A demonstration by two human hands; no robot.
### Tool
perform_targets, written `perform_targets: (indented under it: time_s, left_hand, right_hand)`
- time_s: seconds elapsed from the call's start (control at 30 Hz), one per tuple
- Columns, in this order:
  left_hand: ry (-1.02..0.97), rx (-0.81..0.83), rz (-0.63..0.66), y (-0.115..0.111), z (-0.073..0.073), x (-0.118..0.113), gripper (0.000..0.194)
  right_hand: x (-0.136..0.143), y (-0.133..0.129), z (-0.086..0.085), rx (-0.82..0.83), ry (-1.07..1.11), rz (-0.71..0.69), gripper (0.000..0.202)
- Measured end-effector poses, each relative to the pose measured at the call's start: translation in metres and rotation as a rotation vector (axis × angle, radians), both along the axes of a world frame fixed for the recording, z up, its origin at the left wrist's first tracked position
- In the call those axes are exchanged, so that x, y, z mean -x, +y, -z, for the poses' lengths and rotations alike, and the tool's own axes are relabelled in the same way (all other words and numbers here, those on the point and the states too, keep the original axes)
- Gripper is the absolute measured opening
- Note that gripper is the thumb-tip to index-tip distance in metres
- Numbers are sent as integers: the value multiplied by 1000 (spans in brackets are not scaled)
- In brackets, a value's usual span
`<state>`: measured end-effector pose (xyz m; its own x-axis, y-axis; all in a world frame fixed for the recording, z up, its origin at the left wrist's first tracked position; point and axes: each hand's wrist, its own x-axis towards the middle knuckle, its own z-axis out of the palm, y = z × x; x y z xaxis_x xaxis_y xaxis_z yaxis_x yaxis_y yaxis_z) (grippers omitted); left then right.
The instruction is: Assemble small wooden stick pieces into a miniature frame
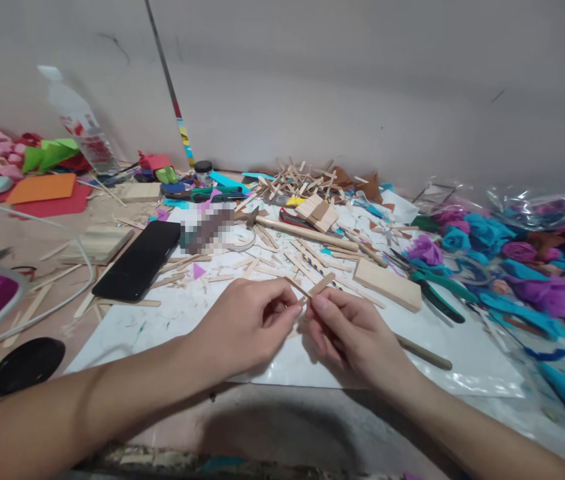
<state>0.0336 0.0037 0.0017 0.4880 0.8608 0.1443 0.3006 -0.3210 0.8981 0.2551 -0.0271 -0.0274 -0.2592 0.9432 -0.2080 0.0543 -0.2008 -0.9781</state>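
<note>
My left hand (257,320) and my right hand (350,330) nearly meet over the white sheet (152,347). Between their fingertips is a thin wooden stick (298,288), pinched by my right thumb and fingers. My left thumb and index finger are closed at its near side, touching small wooden bits. Another flat stick (323,283) lies just beyond my right fingers. A wooden block (387,285) rests past my right hand, and a round wooden rod (425,353) shows beside my right wrist. A hammer (302,232) with a wooden handle lies farther back.
On the left are a black phone (138,261), a black lid (26,367), a white cable (82,243) and a plastic bottle (82,123). Piled sticks (307,181) stand by the wall. Pliers (440,293) and colored paper flowers (492,233) fill the right side.
</note>
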Motion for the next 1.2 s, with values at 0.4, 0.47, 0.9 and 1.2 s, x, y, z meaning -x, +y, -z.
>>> perform_targets:
  time_s: [0.4,0.47,0.9,1.2]
  left_hand:
    - [-214,368,38,-8,3,-12,29]
    - [-249,388,26,-8,5,-13,27]
    - [-387,487,-16,-6,6,-11,31]
    - [-329,488,4,-4,6,-10,35]
  right_hand:
    - [1,-10,-8,-499,-415,167,35]
    - [1,-9,-8,-519,-433,157,34]
    - [-10,-3,-9,-748,-669,13,29]
    - [-19,0,6,-730,-740,7,36]
